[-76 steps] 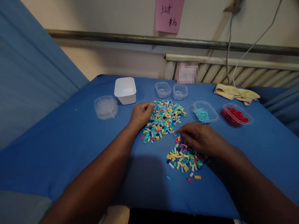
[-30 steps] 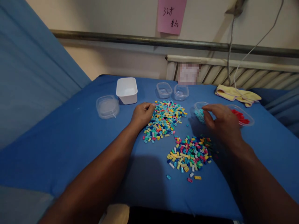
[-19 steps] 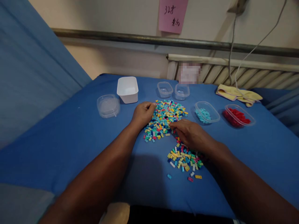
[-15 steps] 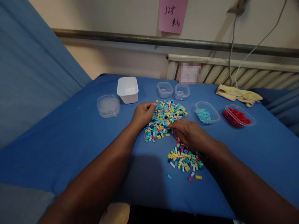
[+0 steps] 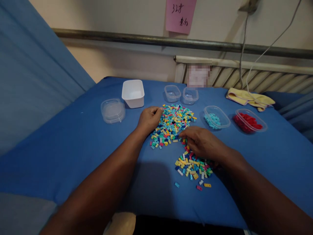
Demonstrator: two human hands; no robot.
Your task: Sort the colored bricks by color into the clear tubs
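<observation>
Two heaps of small coloured bricks lie on the blue cloth: a far heap [image 5: 172, 122] and a near heap [image 5: 193, 166]. My left hand [image 5: 148, 119] rests curled at the far heap's left edge, fingers closed together; what they hold, if anything, is hidden. My right hand [image 5: 201, 142] lies palm down between the two heaps, fingers bent onto the bricks at the near heap's top. A clear tub of light-blue bricks [image 5: 216, 117] and a clear tub of red bricks [image 5: 249, 120] stand to the right.
A white tub [image 5: 133, 93], a stack of clear lids [image 5: 112, 111] and two small clear tubs [image 5: 172, 93] [image 5: 190, 95] line the back. A yellow cloth [image 5: 249, 98] lies far right by a cable. A wall and a radiator stand behind.
My right hand went to the light-blue tub a second ago and has come back down to the near heap. My left hand has stayed in place.
</observation>
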